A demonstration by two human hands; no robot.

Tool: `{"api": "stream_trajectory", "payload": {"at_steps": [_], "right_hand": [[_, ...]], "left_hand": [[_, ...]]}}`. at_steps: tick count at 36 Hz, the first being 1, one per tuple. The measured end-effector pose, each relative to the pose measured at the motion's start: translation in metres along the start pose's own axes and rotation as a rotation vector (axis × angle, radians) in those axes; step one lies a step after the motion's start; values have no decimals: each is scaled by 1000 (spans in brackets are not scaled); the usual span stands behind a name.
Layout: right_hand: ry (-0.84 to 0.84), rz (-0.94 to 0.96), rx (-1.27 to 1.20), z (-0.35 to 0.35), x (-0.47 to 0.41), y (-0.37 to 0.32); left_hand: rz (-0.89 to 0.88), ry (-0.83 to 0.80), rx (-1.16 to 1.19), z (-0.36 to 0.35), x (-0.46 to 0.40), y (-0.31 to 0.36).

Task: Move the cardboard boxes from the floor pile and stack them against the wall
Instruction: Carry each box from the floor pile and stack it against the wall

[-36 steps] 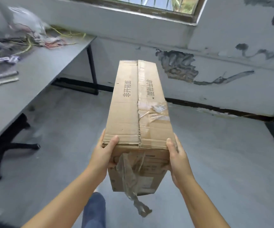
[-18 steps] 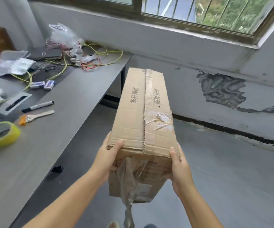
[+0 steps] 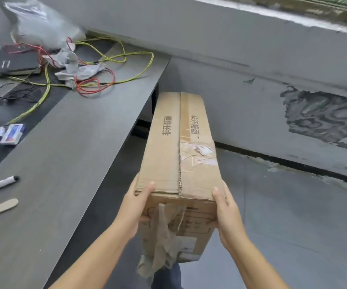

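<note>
Since the earlier frames the view has closed on the wall (image 3: 252, 113) and swung left: the desk (image 3: 74, 163) now fills the left side and the window is almost out of sight at the top. Grip on the box (image 3: 179, 153) is unchanged.

Box is held in the air, long axis pointing at the wall, far end near the desk's corner and clear of the floor (image 3: 293, 215). Left hand (image 3: 136, 205) presses flat on the near left side, thumb over the top edge. Right hand (image 3: 227, 207) presses on the near right side, thumb likewise on top. Both hands are spread and clamp the box between the palms. Torn tape hangs loose from the near end.

Step in hand, by judgement: carrying the box to the wall. No stack or floor pile is in view. The next move probably calls for lowering the box to the floor beside the desk, flush with the wall, keeping the far end off the desk leg.
</note>
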State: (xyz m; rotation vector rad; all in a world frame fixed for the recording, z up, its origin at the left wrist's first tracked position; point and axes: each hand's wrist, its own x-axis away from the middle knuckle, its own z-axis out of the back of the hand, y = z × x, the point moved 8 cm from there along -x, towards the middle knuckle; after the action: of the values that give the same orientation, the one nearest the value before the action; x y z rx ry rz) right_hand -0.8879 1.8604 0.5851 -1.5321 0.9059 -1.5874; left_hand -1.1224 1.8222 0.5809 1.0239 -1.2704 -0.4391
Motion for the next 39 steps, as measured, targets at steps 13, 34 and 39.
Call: {"api": "stream_trajectory", "payload": {"at_steps": [13, 34, 39], "right_hand": [[80, -69, -8, -51, -180, 100], [147, -370, -147, -88, -230, 239], [187, -360, -98, -86, -270, 251]], "left_hand": [[124, 35, 94, 3, -212, -93], [568, 180, 355, 25, -288, -211], [537, 236, 407, 14, -305, -212]]}}
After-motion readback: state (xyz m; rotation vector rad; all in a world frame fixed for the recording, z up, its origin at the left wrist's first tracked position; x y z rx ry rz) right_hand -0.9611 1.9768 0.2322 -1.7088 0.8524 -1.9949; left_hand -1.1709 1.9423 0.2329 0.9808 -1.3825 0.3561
